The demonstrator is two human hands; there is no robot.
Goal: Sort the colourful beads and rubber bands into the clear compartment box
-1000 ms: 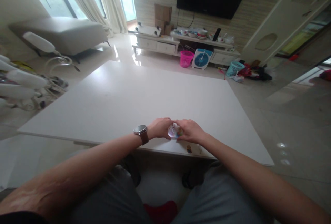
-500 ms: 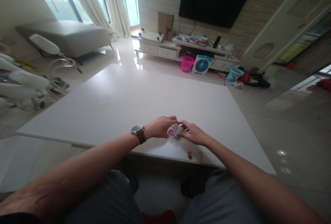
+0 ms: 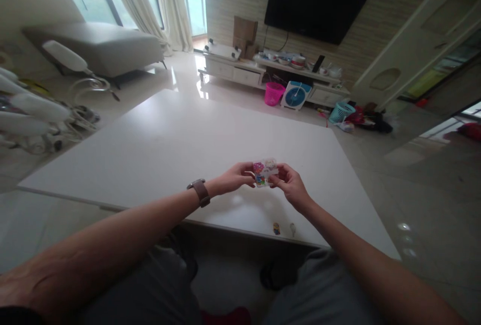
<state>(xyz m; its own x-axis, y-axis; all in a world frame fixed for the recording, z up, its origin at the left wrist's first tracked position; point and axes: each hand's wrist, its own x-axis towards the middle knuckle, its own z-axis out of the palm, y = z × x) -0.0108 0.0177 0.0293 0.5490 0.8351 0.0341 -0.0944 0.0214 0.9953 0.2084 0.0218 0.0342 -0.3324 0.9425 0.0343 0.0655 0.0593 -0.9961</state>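
Note:
A small clear plastic compartment box (image 3: 266, 172) is held up above the white table, its flat face tilted toward me. Pink, green-and-blue and pale bits show in its sections; they are too small to name. My right hand (image 3: 295, 190) pinches its right side between thumb and fingers. At the box's left edge, my left hand (image 3: 236, 177) grips with thumb and fingertips. Near the table's front edge lie a small yellow-and-dark piece (image 3: 276, 228) and, to its right, a small pale, key-like piece (image 3: 293, 229).
The broad white tabletop (image 3: 180, 144) stretches out before me. Beyond it stand a pink basket (image 3: 273, 94), a blue-and-white box fan (image 3: 295, 95) and a light-blue basket (image 3: 341, 112) by the TV cabinet (image 3: 246, 75). White padded objects (image 3: 41, 109) crowd the left.
Both hands have raised the box up and away from me. The box has turned so that more of its sectioned face shows. The two small pieces stay on the table.

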